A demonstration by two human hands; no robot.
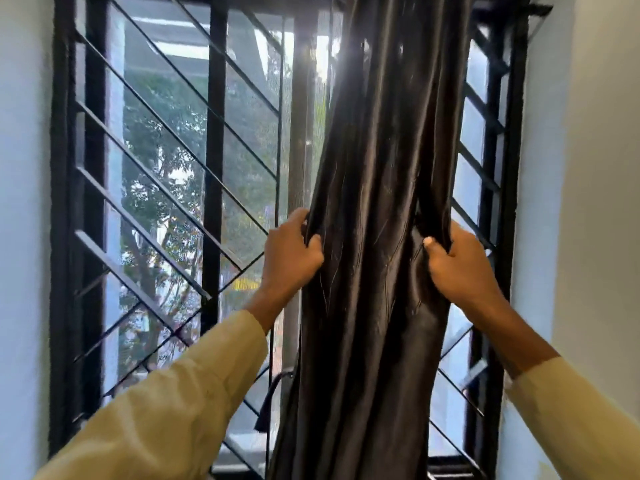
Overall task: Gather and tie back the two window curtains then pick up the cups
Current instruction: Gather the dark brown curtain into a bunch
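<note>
**Fingers (298,218) lock onto the dark glossy curtain (374,188) from both sides**

Head camera, and both hands are up at the window. Left hand (289,259) has its fingers curled round the bunched fabric's left edge, thumb pressing on the front folds, a firm grip. Right hand (462,271) mirrors it on the far edge, thumb (429,242) pinching a fold against curled fingers tucked behind the cloth.

Between the two grips the curtain hangs as one narrow, pleated column. It runs from above the fingers, out of the top of the frame, down past both wrists to the bottom edge. A vertical slit in the folds opens just inside the right thumb.

Pale yellow sleeves (180,407) cover both forearms, the cuffs well below the hands. Left of the left hand's knuckles stands the black metal window grille (152,188) with its slanting bars, green trees (156,147) blurred beyond the glass. More bars show just past the right hand's fingers.

Below the left wrist, beside the curtain's edge, a thin dark strap (272,396) dangles; what it is I cannot tell. White walls (595,168) flank the window on either side.
</note>
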